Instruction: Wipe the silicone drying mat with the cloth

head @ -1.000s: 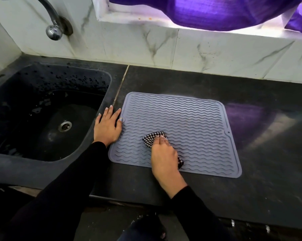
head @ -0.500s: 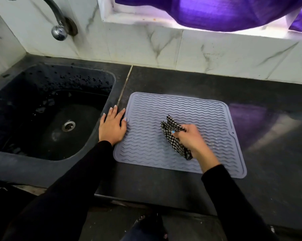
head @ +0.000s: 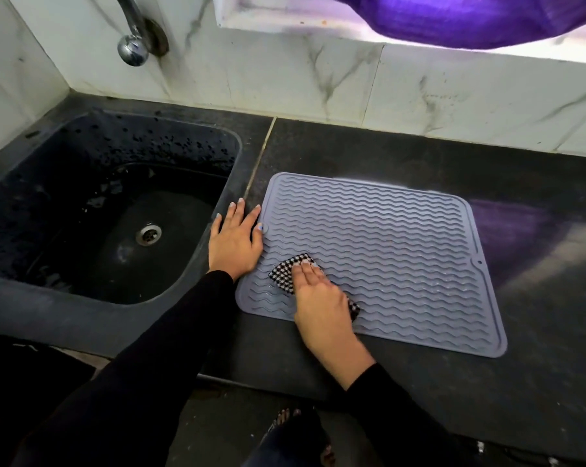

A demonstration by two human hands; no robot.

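1. Presently, the silicone drying mat [head: 386,251] lies flat on the dark countertop [head: 537,332], just right of the sink [head: 99,210], its long edges running roughly parallel to the counter's front edge. Grey, wavy-ribbed surface; a small hole shows near the right-hand border.
2. Your right hand [head: 322,298] rests on the checked cloth [head: 286,273] at the mat's near-left area. Fingers lie straight and together, pressing the cloth flat against the ribs; no curl round the fabric is visible. A corner of the cloth shows beyond your fingertips, and another part shows at the heel of the hand.
3. Your left hand [head: 234,241] lies flat, fingers spread and straight, on the counter strip between sink and mat. The thumb touches the mat's left border.
4. The two hands sit near one another but do not touch.
5. The sink basin is black and wet-looking, with a metal drain [head: 148,233] at its bottom. A chrome tap [head: 133,45] projects from the marble-pattern wall above it.
6. A purple fabric [head: 470,18] hangs at the window ledge, top right.
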